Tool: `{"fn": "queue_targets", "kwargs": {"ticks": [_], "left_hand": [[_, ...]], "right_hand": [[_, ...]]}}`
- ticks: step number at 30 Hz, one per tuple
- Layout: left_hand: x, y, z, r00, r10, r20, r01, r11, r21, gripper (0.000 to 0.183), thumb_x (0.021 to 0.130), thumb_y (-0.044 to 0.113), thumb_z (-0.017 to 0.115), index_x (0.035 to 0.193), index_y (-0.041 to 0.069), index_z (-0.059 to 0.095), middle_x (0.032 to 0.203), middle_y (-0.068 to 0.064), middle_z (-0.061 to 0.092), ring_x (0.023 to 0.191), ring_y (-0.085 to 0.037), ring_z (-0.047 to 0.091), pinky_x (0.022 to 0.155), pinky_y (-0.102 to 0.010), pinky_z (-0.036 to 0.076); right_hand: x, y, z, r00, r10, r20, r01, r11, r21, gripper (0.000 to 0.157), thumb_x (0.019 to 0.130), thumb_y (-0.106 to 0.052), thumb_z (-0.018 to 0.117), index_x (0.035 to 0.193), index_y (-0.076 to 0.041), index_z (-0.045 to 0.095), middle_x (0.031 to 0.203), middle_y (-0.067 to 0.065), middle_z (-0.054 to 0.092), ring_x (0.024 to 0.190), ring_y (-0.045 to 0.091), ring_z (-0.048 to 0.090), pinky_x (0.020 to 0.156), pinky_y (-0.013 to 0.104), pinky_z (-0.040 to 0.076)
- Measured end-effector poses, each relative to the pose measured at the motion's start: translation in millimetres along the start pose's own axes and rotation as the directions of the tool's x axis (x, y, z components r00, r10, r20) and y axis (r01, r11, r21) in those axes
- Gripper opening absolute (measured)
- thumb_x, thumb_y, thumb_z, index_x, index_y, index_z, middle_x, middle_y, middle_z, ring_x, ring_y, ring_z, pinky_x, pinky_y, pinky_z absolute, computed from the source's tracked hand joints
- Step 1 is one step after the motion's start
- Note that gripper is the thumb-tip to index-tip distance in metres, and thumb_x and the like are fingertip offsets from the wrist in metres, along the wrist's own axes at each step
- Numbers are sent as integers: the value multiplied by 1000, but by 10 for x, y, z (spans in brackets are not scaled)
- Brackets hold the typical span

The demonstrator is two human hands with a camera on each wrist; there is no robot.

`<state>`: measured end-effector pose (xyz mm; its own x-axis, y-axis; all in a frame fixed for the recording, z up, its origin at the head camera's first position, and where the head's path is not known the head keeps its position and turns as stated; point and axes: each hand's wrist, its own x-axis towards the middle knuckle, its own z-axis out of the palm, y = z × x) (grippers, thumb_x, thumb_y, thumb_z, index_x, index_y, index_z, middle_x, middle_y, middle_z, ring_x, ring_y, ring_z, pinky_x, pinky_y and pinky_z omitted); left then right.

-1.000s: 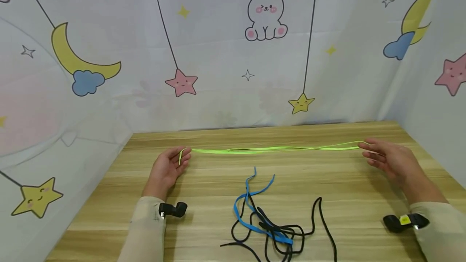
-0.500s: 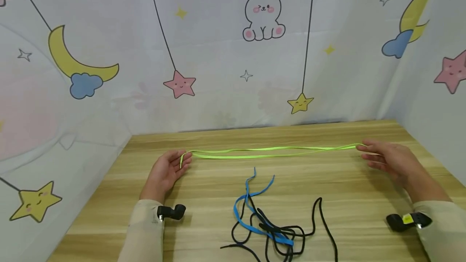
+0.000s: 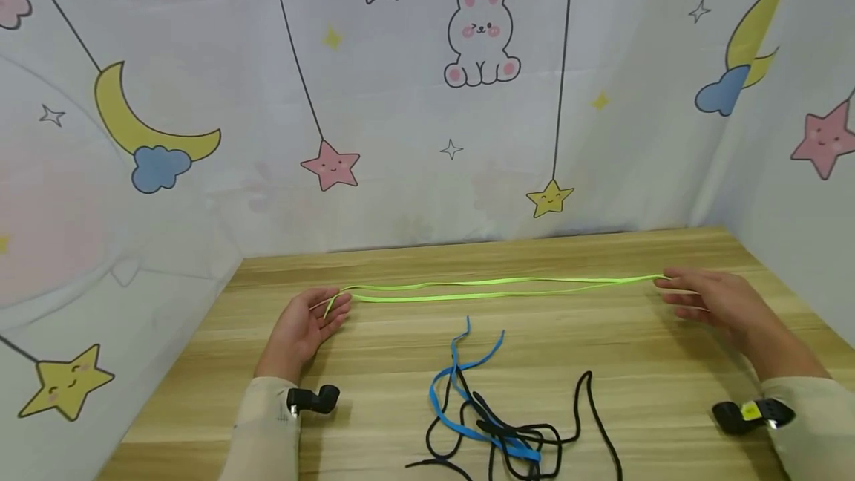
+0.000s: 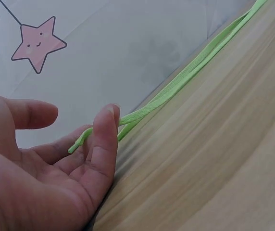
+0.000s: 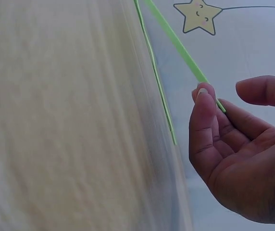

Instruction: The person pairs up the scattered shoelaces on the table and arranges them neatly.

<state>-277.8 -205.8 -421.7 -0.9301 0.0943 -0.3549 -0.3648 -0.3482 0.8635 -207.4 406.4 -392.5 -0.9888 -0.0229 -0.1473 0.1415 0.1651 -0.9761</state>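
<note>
A lime-green shoelace (image 3: 467, 295) stretches across the back part of the table as two long strands between my hands. My left hand (image 3: 309, 325) holds it pinched between fingers, and a short tip (image 4: 77, 144) sticks out on the palm side; the thumb stands apart. On the other side my right hand (image 3: 718, 306) holds the lace between its fingers, thumb also apart. One strand (image 5: 181, 48) runs into those fingers in the right wrist view, while another (image 5: 159, 86) stops short of them near the table edge. A blue shoelace (image 3: 441, 392) lies in front, between my hands.
A black cord (image 3: 588, 399) lies tangled with the blue shoelace at the table's front middle. White cloth walls (image 3: 401, 95) with printed stars, moons and rabbits close off the back and sides of the wooden table (image 3: 220, 377). Each wrist carries a small black camera.
The two green strands, close together before, now spread apart towards the left hand. Both hands stay nearly in place; the head view has tilted slightly up.
</note>
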Motion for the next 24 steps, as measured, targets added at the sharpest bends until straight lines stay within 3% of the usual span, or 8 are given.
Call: {"fn": "queue_targets", "kwargs": {"ticks": [3, 6, 11, 14, 24], "left_hand": [[-2, -20, -14, 1000, -2, -7, 2, 1000, -2, 47, 98, 22, 43, 139, -1, 33, 120, -15, 59, 95, -21, 63, 86, -33, 48], [-6, -32, -26, 1000, -5, -6, 4, 1000, -18, 48, 99, 22, 41, 139, -1, 32, 118, -16, 59, 101, -24, 61, 89, -34, 47], [-21, -23, -47, 1000, 9, 24, -9, 1000, -14, 50, 100, 27, 37, 141, -2, 30, 127, -20, 51, 110, -28, 56, 92, -37, 44], [-35, -13, -54, 999, 14, 33, -14, 1000, 3, 51, 100, 28, 37, 141, -2, 31, 131, -22, 47, 109, -27, 57, 92, -36, 45], [-83, 46, -75, 998, 2, 63, -6, 998, 69, 51, 100, 28, 38, 142, -1, 29, 136, -25, 39, 108, -29, 57, 93, -39, 44]], "right_hand": [[-12, 23, -3, 1000, 1, -12, -1, 1000, 10, 23, 94, -32, 55, 114, -21, 52, 101, -16, 64, 93, 10, 64, 77, 29, 52], [-23, 37, -13, 1000, 0, -17, 1, 996, 94, 9, 93, -26, 57, 101, -26, 62, 98, -15, 65, 90, 12, 65, 76, 30, 53], [2, 34, 4, 999, -50, 18, 44, 968, 246, 17, 94, -12, 56, 92, -22, 70, 97, -5, 67, 90, 18, 66, 76, 33, 52], [27, 18, 18, 997, -80, 20, 72, 961, 267, 17, 94, -10, 55, 92, -19, 70, 97, 0, 68, 89, 20, 66, 76, 34, 52], [25, 33, -6, 998, -63, -12, 63, 928, 368, 18, 91, -3, 57, 90, -13, 72, 93, 8, 69, 87, 22, 67, 77, 34, 52]]}}
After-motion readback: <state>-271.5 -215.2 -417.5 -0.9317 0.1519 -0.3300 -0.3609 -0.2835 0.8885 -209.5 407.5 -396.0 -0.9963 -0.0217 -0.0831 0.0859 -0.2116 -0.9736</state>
